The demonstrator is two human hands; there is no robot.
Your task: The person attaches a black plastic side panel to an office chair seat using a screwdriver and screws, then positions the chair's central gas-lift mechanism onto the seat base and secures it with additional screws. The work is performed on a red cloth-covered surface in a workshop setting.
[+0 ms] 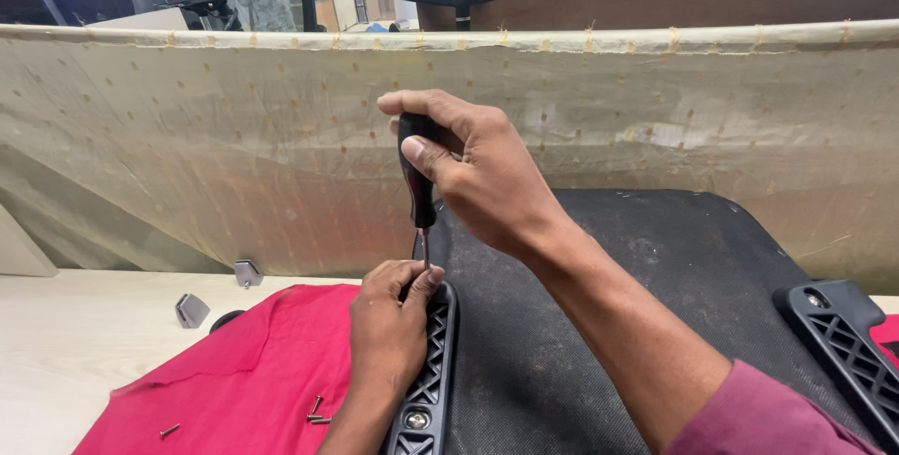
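Screwdriver [418, 174] in right hand [487, 179]

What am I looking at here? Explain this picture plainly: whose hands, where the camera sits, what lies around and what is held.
There is no machine: one person wears a camera on the head, looking down at their own bare hands. The right hand grips a black-handled screwdriver upright. The left hand steadies its tip on a black latticed plastic bracket fixed to a black chair seat base. A red cloth on the pale wooden table carries loose screws. Two small grey metal clips lie nearby.
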